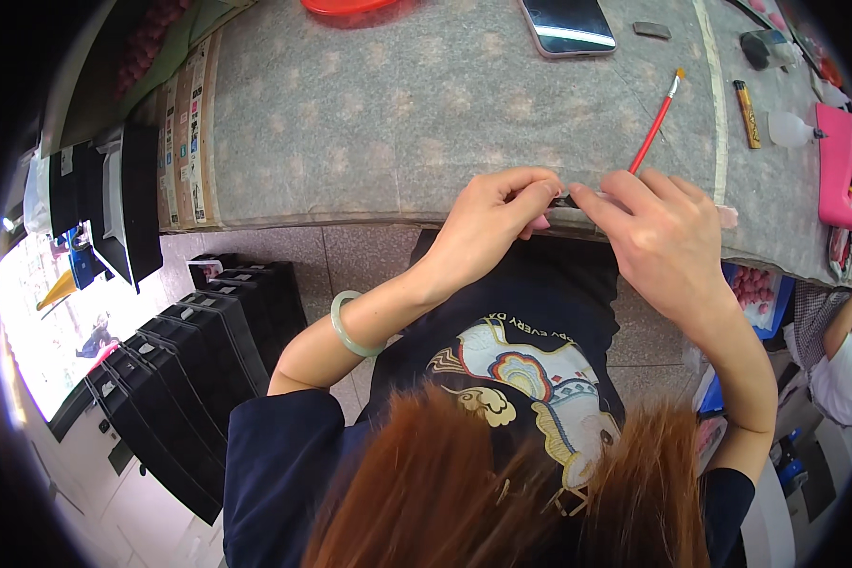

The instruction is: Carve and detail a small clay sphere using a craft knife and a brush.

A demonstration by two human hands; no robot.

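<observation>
My left hand [492, 213] and my right hand [665, 232] meet at the near edge of the table, thumbs and fingers pinched close together. Between the fingertips is a small piece [565, 199], dark and whitish, mostly covered and too small to name. Something pink [540, 224] shows under my left thumb; whether it is a nail or a held part I cannot tell. Just beyond my right hand lies a paintbrush [655, 131] with a red handle and orange-yellow bristles. A pale pink tip [727, 217] shows beside the right hand's outer edge.
On the grey-covered table [350, 142] are a red dish [346, 5], a phone [568, 26], a grey block [651, 30], a yellow marker [747, 114], a squeeze bottle [790, 130] and a pink case [837, 170]. Black crates [189, 360] stand left; another person [841, 369] is at right.
</observation>
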